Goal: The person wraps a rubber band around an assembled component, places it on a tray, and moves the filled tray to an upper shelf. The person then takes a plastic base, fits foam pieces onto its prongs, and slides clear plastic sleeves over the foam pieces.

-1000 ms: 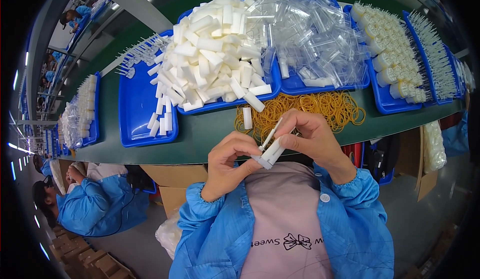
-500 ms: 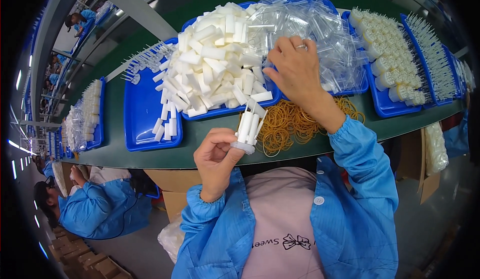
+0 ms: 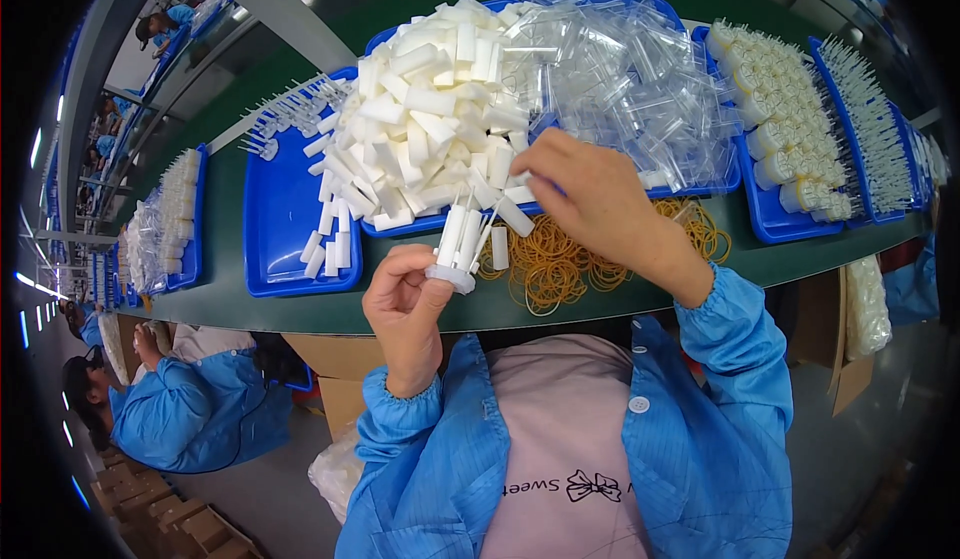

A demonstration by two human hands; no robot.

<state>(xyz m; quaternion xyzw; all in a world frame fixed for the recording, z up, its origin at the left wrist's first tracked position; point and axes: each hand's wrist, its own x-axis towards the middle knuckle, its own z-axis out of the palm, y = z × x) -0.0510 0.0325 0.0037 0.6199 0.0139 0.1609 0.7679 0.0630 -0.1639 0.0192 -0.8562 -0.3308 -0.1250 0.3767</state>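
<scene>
My left hand (image 3: pixel 405 304) pinches the round base of a small plastic holder (image 3: pixel 451 277) with thin upright prongs. White foam sticks (image 3: pixel 458 239) stand between those prongs. My right hand (image 3: pixel 590 194) is closed, thumb and fingers together, a little right of the holder and above the near edge of the foam pile. A pale bit shows at its fingertips, too small to name. A heap of white foam sticks (image 3: pixel 420 109) fills a blue tray in front of me. Beside it lies a heap of clear plastic pieces (image 3: pixel 630 79).
Tan rubber bands (image 3: pixel 560 264) lie on the green table (image 3: pixel 400 314) near my right forearm. At the left is a blue tray (image 3: pixel 285 224) with pronged holders; white-topped round parts (image 3: pixel 780 129) and pronged pieces (image 3: pixel 870 129) fill trays at the right. Another person (image 3: pixel 190 399) sits at the left.
My right hand has come from the clear plastic heap toward me and left, its fingers closing near the foam pile. My left hand has shifted slightly left with the holder.
</scene>
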